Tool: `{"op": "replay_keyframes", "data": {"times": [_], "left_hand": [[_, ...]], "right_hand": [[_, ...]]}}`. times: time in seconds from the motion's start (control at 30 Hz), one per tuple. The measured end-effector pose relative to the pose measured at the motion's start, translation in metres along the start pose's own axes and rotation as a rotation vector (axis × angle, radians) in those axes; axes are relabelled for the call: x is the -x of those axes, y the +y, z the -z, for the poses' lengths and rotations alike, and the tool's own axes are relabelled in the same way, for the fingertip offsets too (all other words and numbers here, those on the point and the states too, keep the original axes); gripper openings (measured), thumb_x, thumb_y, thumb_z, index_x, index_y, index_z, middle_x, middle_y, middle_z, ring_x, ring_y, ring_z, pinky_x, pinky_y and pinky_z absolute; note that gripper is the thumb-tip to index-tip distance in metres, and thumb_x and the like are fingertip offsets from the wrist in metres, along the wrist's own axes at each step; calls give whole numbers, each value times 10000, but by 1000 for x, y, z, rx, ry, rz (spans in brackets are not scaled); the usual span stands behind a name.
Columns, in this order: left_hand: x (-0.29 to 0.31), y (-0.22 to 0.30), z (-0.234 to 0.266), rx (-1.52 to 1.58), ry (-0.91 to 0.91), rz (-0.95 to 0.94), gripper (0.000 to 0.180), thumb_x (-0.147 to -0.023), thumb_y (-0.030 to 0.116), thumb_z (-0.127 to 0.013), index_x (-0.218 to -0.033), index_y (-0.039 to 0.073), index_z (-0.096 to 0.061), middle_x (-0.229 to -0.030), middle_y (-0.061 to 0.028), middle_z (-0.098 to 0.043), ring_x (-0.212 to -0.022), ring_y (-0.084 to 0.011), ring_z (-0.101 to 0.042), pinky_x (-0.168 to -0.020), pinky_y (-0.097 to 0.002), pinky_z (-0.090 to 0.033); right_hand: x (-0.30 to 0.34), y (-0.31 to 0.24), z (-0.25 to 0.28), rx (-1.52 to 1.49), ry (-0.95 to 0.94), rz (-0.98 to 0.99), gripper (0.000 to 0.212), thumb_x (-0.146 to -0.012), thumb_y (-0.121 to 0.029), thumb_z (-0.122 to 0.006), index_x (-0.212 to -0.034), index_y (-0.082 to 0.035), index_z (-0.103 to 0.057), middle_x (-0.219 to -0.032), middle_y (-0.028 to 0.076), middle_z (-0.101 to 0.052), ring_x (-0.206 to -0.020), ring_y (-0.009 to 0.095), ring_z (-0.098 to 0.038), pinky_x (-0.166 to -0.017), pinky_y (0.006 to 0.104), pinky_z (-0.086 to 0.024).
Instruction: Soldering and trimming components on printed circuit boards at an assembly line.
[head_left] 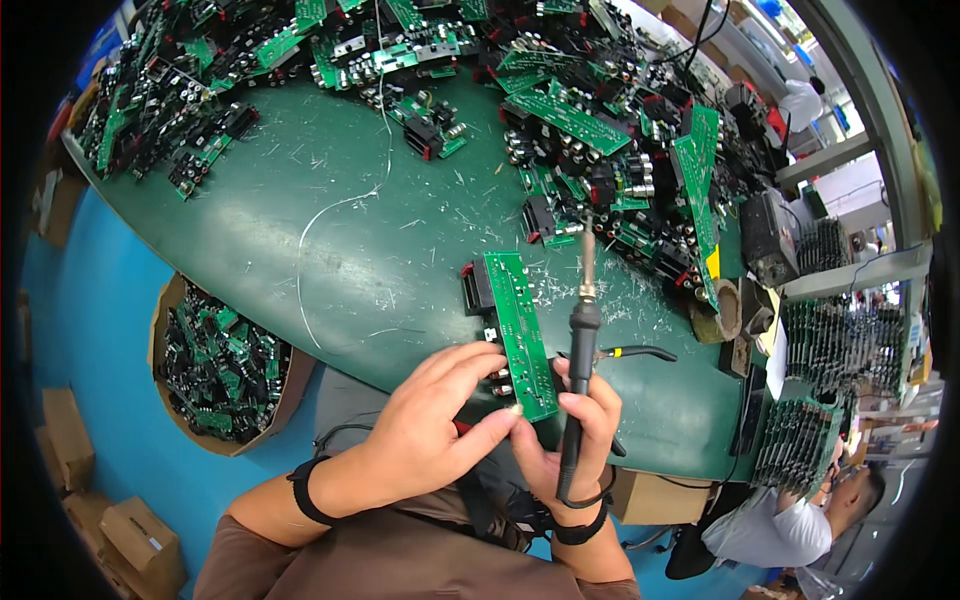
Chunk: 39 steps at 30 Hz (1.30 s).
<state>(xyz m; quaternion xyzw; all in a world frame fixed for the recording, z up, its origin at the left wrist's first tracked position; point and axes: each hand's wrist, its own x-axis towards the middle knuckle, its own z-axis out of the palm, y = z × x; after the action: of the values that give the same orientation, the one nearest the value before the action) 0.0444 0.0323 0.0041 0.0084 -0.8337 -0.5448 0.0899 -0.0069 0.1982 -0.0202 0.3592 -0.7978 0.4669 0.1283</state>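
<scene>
My left hand [425, 415] grips the near end of a long green circuit board [516, 325], thumb on its edge and fingers bent along its left side. A black block and several small connectors stick out from that side. In my right hand [582, 430] is a soldering iron [583, 335], held upright with its metal tip pointing away from me, just right of the board. The right thumb also lies close to the board's near corner. Hand tools with black handles [645, 352] lie on the table beside the iron, partly hidden by it.
Piles of circuit boards [565, 120] cover the far side of the green table [250, 235]. A thin wire [302, 250] trails across it, among scattered clippings. At the left, a round carton [160, 350] holds more boards. Stacked boards [795, 445] and a seated person [780, 530] are at the right.
</scene>
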Motion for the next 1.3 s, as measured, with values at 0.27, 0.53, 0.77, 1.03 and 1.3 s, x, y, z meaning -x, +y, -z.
{"op": "replay_keyframes", "data": {"times": [0.27,0.53,0.77,1.03,1.3], "left_hand": [[8,10,-27,1386,196,212,417,-827,-50,-582,-1170,7,-353,-1196,-116,-453,-1176,-192,-434,-990,-334,-372],[2,31,-41,1324,247,-7,467,-783,-118,-571,-1148,62,-341,-1192,-113,-421,-1177,-209,-431,-997,-362,-368],[5,30,-44,1308,298,-84,435,-819,-25,-597,-1167,18,-339,-1205,-147,-396,-1191,-201,-414,-1023,-355,-331],[4,30,-44,1310,319,-88,436,-813,-44,-585,-1168,10,-339,-1196,-145,-400,-1155,-190,-433,-997,-337,-351],[3,26,-37,1221,328,17,424,-801,-103,-560,-1132,52,-344,-1165,-149,-457,-1117,-198,-489,-949,-332,-408]], "right_hand": [[2,-22,-7,-364,232,18,605,-734,24,-665,-1181,-131,-289,-1231,195,-316,-1173,324,-425,-955,458,-419],[0,-40,-8,-508,355,-67,609,-796,-138,-684,-1234,-187,-264,-1264,96,-331,-1162,255,-397,-950,464,-418],[3,-46,-15,-476,422,-150,579,-800,-230,-697,-1218,-228,-295,-1223,64,-396,-1160,233,-395,-958,418,-399],[6,-49,-20,-424,392,-163,580,-800,-219,-698,-1216,-216,-293,-1230,80,-385,-1154,233,-403,-950,416,-402],[11,-37,-27,-318,362,-29,595,-787,-140,-698,-1211,-151,-280,-1250,191,-335,-1160,278,-418,-941,425,-428]]}}
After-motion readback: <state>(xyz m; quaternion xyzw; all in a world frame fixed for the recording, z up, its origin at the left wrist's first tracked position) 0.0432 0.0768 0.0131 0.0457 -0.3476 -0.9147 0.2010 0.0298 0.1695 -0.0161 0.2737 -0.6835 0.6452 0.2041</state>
